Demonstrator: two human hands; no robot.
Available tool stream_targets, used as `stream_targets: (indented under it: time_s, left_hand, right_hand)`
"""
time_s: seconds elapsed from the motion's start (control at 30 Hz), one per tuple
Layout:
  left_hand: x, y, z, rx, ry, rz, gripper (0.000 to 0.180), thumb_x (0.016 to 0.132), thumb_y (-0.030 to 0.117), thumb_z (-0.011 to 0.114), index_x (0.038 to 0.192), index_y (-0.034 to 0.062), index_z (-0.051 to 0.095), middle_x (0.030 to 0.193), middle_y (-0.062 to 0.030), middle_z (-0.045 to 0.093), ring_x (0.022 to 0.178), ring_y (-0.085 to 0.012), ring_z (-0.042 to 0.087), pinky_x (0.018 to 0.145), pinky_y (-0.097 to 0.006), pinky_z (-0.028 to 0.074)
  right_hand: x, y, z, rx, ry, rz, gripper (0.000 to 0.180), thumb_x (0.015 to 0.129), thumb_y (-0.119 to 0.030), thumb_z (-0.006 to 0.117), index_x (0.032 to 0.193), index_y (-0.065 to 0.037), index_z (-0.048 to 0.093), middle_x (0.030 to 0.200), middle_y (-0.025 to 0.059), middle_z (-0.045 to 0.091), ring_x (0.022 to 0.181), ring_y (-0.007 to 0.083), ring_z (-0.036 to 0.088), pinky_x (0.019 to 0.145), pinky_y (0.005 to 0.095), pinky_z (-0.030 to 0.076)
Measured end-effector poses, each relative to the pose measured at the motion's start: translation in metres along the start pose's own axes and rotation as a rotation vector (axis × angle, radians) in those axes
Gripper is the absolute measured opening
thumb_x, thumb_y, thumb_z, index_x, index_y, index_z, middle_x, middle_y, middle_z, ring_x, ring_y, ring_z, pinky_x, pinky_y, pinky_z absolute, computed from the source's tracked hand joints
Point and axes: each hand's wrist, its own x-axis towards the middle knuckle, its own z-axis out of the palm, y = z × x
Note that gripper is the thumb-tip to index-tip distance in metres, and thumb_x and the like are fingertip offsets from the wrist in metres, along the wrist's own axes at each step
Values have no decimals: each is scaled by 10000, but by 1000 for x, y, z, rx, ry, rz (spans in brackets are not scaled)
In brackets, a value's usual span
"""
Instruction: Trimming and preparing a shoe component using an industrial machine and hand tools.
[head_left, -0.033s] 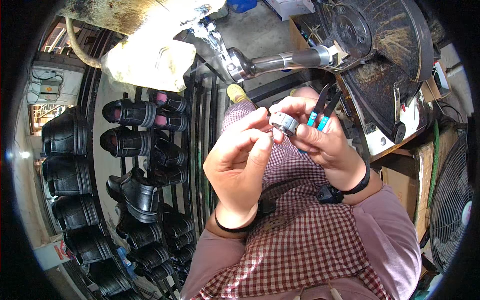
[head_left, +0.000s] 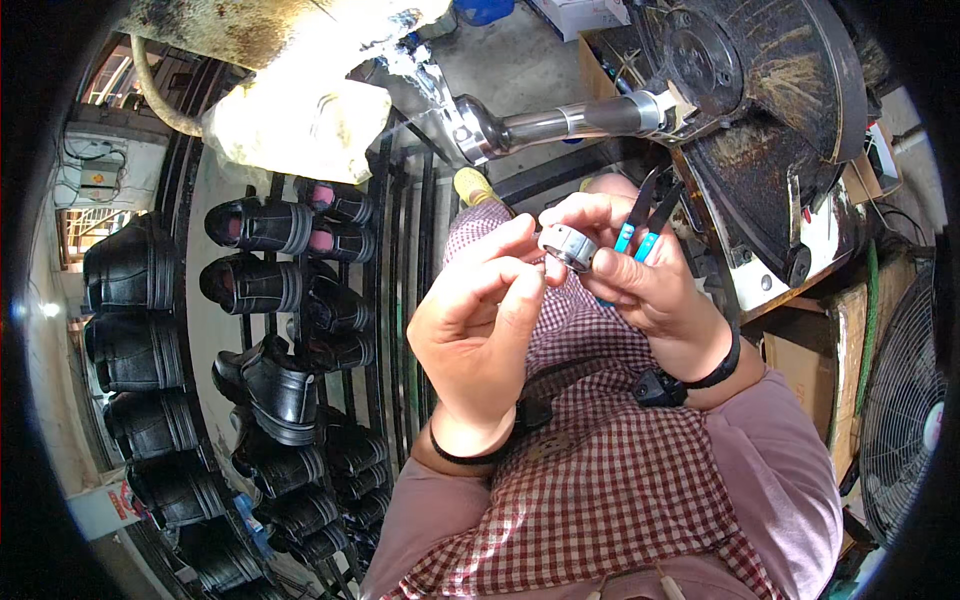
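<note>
A small silver metal ring [head_left: 568, 246] is held up in front of my chest between both hands. My left hand [head_left: 480, 330] pinches its left side with thumb and forefinger. My right hand [head_left: 645, 290] presses its thumb on the ring's right side and also grips blue-handled pliers [head_left: 640, 225], whose dark jaws point up past my fingers. A black band sits on each wrist. Below the hands I see my checked apron and pink sleeves.
Above the hands, a steel shaft [head_left: 570, 120] runs from a grimy machine to a large black wheel [head_left: 760, 90]. A dark metal rack with several black shoes [head_left: 260, 290] fills the left. Cardboard boxes [head_left: 800, 360] and a fan [head_left: 905, 400] stand at the right.
</note>
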Motion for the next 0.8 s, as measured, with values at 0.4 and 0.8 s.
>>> stream_targets:
  time_s: [0.4,0.8]
  left_hand:
    - [5,-5,6,227,48,134,96,792,-74,649,885,-53,647,1078,-208,626,896,-225,648,812,-329,517]
    - [3,1,-3,521,-73,219,260,746,-49,703,1003,-51,662,1148,-233,610,1042,-299,625,907,-359,481]
  right_hand:
    - [4,5,-3,-21,-29,-123,422,842,-94,676,1199,62,515,1112,130,610,1025,178,599,912,312,477]
    - [4,1,-1,-295,-19,-261,399,765,-21,728,1133,11,577,1067,97,594,997,171,597,832,274,505]
